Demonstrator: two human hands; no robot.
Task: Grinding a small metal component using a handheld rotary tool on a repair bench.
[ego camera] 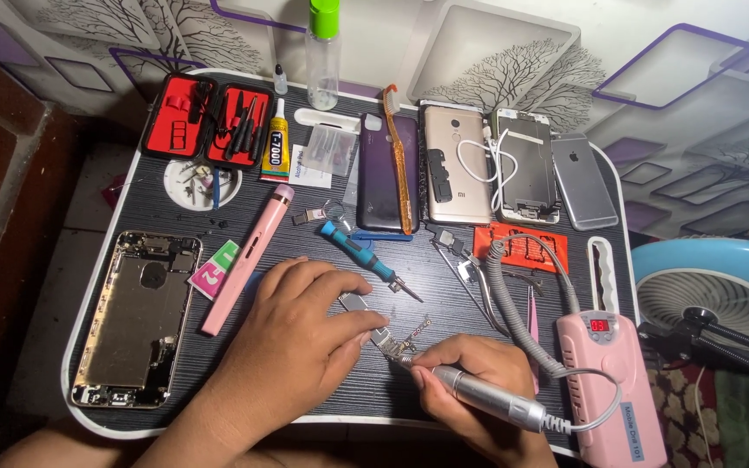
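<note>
My left hand [301, 334] presses down on a small metal phone part [364, 306] at the front middle of the dark lap table [444, 286]. My right hand [470, 368] grips a silver rotary handpiece [487, 395], its tip touching the small part [394, 347] just beside my left fingertips. A grey coiled cord [513, 295] runs from the handpiece to a pink control box [613, 381] at the front right.
An opened phone chassis [139, 316] lies at the left, a pink pen-shaped tool [246, 257] beside it. A blue screwdriver [361, 254], tweezers [470, 277], red tool case [210, 121], glue tube [277, 143], bottle [322, 56] and several phones [457, 165] line the back. A blue fan [713, 295] stands at the right.
</note>
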